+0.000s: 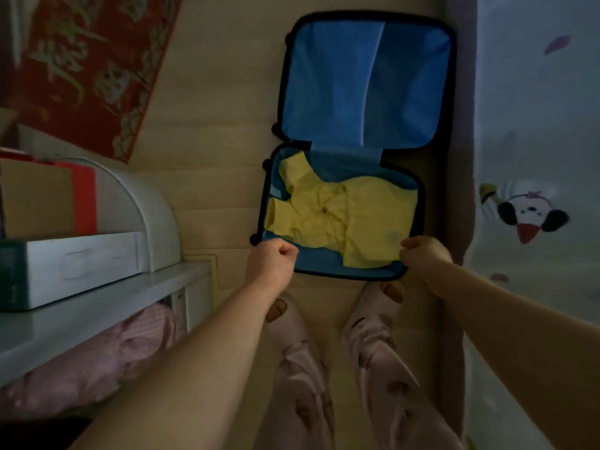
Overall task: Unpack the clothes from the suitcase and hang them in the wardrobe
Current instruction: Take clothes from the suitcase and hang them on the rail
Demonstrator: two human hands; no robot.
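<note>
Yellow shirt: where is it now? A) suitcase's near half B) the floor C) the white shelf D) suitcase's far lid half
A: the yellow shirt lies crumpled in the near half of the suitcase; the lid half shows only blue lining.

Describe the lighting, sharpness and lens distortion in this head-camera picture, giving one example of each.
Head view: dim, flat light, no glare, soft shadows; the yellow shirt in the suitcase is the brightest patch. Head view: soft focus throughout, the cartoon print at right smeared. Head view: wide-angle stretching, the left forearm swelling towards the lower corner.
</note>
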